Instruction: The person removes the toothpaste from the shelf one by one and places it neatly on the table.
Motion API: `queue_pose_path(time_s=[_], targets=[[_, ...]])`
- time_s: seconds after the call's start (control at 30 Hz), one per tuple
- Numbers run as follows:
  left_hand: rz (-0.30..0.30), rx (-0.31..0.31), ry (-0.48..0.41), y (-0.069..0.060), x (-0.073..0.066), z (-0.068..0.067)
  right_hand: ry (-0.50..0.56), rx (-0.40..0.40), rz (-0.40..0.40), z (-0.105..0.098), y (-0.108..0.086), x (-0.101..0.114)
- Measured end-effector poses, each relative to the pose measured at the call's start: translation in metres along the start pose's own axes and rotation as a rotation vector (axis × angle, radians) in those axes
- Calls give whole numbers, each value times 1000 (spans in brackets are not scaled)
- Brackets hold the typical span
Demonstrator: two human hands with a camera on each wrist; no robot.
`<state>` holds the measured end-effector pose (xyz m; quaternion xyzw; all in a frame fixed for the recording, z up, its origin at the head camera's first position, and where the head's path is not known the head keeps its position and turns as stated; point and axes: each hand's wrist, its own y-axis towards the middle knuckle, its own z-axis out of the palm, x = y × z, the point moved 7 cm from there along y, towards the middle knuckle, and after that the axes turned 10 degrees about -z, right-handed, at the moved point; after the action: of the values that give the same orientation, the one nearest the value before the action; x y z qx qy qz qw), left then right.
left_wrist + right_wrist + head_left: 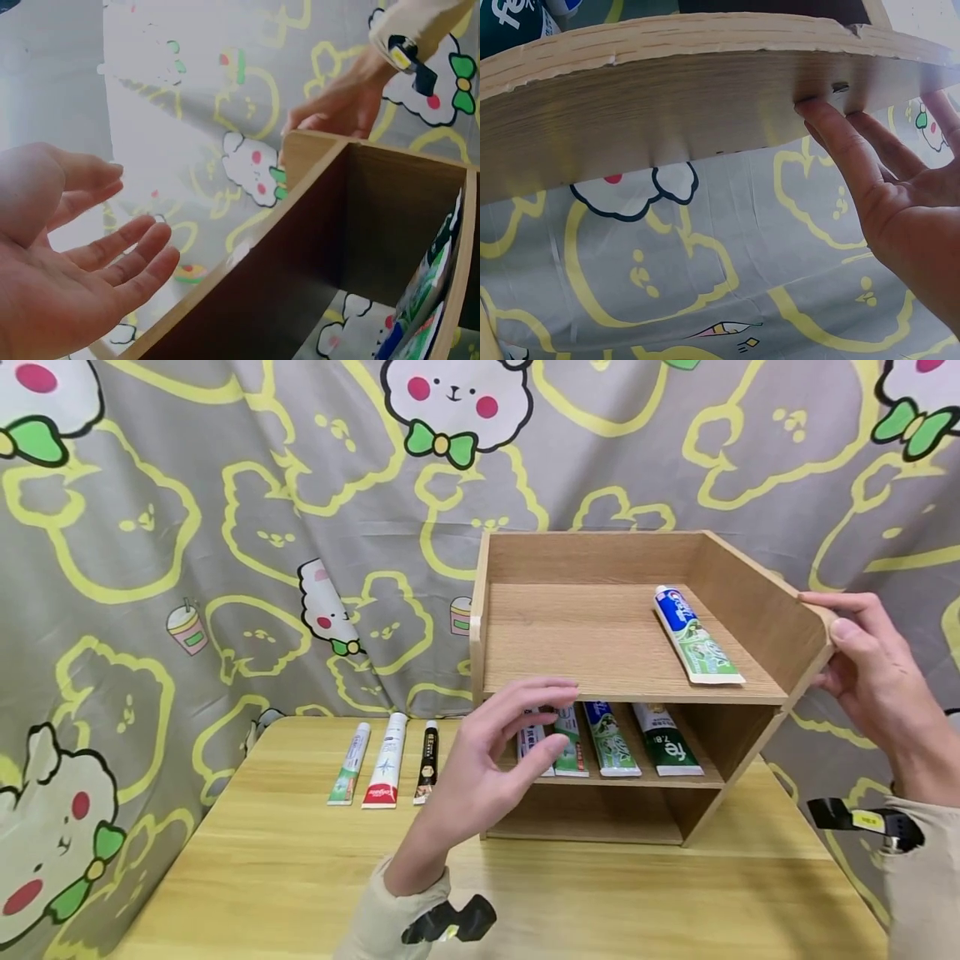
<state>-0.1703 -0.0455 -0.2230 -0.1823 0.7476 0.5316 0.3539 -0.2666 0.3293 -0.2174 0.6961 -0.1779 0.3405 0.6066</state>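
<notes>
Logging fast from my end: the shelf (570,635) stands on the bench (300,877), and the right hand (873,668) pinches its right panel, thumb by the front edge, fingertips on the outer face. The left hand (480,760) hangs in front, fingers loosely bent, thumb well apart, nothing in it; the left wrist view shows a gap to the wood.

Handling, my guess: stiff board, bulky rather than very heavy, fairly smooth on the faces. I'd take both side panels, low if lifting, and keep it level (five tubes ride loose inside and could slide). Edges look slightly chipped in the right wrist view, so no scraping. Tubes look soft and light; I'd hold those mid-body without squeezing.

Labels: the dark green tube (666,739) on the middle tier reads "fe" and "7.8". Out on the bench, the white tube (386,764) says Colgate on its red end. Beside it, the black tube (427,760) and the slim green-white tube (348,768) carry print too small for me. The blue-green tube (696,639) up top: lettering, can't make it out.
</notes>
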Motion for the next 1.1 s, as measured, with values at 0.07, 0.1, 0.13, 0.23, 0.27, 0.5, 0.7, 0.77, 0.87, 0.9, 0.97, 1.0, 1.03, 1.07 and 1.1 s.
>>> queue_pose_path(time_s=[0.07, 0.1, 0.13, 0.23, 0.27, 0.5, 0.7, 0.77, 0.87, 0.9, 0.97, 1.0, 1.03, 1.07, 1.1], targets=[[10, 7, 0, 7, 0, 2, -14, -5, 1, 0, 0, 0], [14, 8, 1, 10, 0, 3, -26, -5, 2, 0, 1, 0], [15, 10, 1, 14, 1, 4, -42, -6, 6, 0, 0, 0], [10, 7, 5, 27, 4, 10, -57, -8, 12, -2, -1, -1], [4, 3, 11, 31, 5, 12, -61, -9, 12, -3, -1, -1], [-48, 3, 64, 55, 13, 28, -32, -4, 6, -3, -1, -1], [-143, 42, 130, 77, 17, 44, -9, 0, 5, -2, 0, -1], [-179, 53, 155, 84, 19, 49, -4, 0, 5, -1, 0, -1], [-217, 55, 200, 94, 24, 56, 10, 3, 2, -1, 0, -1], [-221, 55, 213, 97, 25, 59, 12, 3, 1, -1, 0, -1], [-237, 58, 243, 104, 29, 63, 13, 2, 1, -1, 1, 0], [-241, 59, 255, 107, 30, 65, 15, 1, 1, -1, 1, 0], [-245, 60, 262, 109, 32, 67, 15, -1, 2, -1, 1, 0], [-254, 62, 268, 112, 34, 69, 10, -3, 3, -1, 0, -1], [-262, 64, 280, 114, 37, 71, 12, -2, 2, -1, 0, -1]])
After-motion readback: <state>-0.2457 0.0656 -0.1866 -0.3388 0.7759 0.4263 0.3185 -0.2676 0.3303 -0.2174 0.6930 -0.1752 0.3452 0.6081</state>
